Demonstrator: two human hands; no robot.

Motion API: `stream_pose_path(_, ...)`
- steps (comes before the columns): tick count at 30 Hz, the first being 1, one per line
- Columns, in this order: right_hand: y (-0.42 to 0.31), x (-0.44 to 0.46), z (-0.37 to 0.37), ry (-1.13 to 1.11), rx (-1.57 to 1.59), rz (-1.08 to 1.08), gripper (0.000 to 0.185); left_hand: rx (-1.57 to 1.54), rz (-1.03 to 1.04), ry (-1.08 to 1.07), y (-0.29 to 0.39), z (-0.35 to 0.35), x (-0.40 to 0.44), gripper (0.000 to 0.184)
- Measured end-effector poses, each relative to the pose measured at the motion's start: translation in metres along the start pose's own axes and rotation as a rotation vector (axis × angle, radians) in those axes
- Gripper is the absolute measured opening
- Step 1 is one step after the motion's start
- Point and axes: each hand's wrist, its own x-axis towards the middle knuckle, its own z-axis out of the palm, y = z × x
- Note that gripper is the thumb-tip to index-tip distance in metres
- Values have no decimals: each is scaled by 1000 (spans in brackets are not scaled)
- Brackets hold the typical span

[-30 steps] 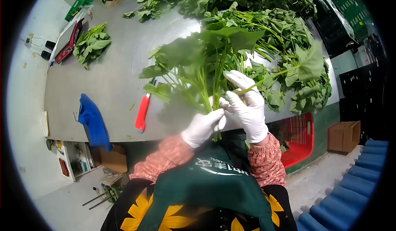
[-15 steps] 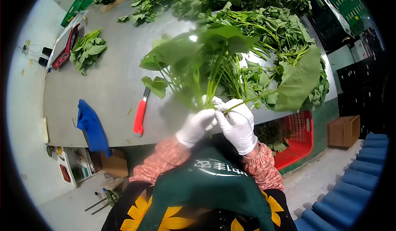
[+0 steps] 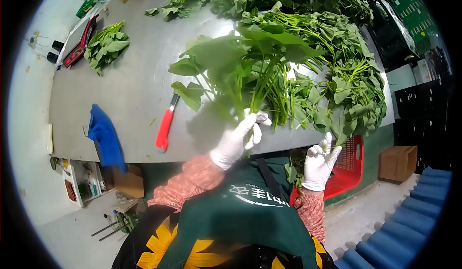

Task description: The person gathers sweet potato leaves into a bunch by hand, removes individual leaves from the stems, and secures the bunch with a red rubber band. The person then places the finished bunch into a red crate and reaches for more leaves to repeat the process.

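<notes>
My left hand (image 3: 236, 141), in a white glove, is closed around the lower stems of a leafy green bunch (image 3: 260, 84) held upright above the metal table's near edge. The broad leaves fan out above the fist, partly blurred. To the right, my right hand (image 3: 321, 163), also gloved, is over the red crate (image 3: 350, 173), with thumb and forefinger apart and the other fingers curled. A green leaf (image 3: 339, 128) hangs just above its fingertips; whether they touch it is unclear. A red-handled knife (image 3: 164, 130) lies on the table left of the bunch.
Piles of leafy stems (image 3: 332, 43) cover the table's back and right. At left are a small bunch (image 3: 107, 47), a red scale (image 3: 79, 48) and a blue cloth (image 3: 106, 137) over the table edge (image 3: 77, 157). A cardboard box (image 3: 398, 163) stands on the floor at right.
My right hand has moved away from the bunch, right and down to the red crate, and its fingers have parted. My left hand still grips the stems.
</notes>
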Motion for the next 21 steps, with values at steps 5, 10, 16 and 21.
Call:
stream_pose_path(5, 14, -21, 26, -183, -323, 328, 61, -63, -107, 3, -6, 11, -2, 29)
stream_pose_path(10, 28, -6, 98, -241, -1031, 13, 28, 93, -175, 41, 2, 26, -11, 28)
stream_pose_path(16, 29, 48, 142, -558, -1810, -957, 38, 102, -108, 61, -4, 28, -16, 25)
stream_pose_path(21, 32, 64, 137, -374, -1694, -966, 39, 160, -84, 77, -4, 30, -14, 23)
